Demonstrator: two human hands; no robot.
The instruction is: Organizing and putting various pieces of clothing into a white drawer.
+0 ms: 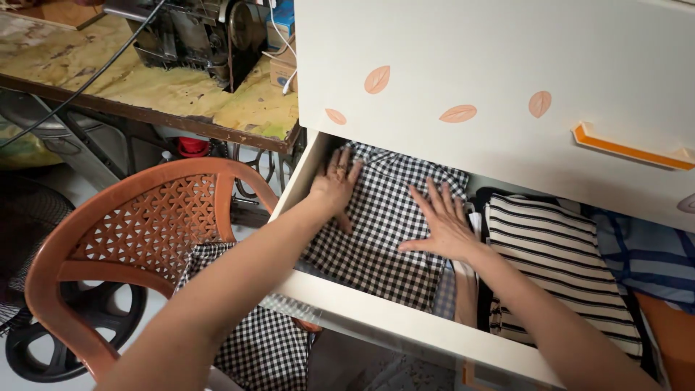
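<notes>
A black-and-white checked cloth (376, 239) lies folded in the left part of an open white drawer (405, 324). My left hand (335, 185) rests flat on the cloth's far left corner, a ring on one finger. My right hand (443, 221) presses palm-down on the cloth's right side, fingers spread. Neither hand grips anything. To the right of the checked cloth, a black-and-white striped garment (554, 253) lies folded in the same drawer.
A blue striped garment (651, 257) fills the drawer's right end. Above is a closed drawer front with an orange handle (626, 150). A brown plastic chair (137, 246) with more checked cloth (264, 347) stands left. A sewing machine (195, 32) sits on a worn table (145, 87).
</notes>
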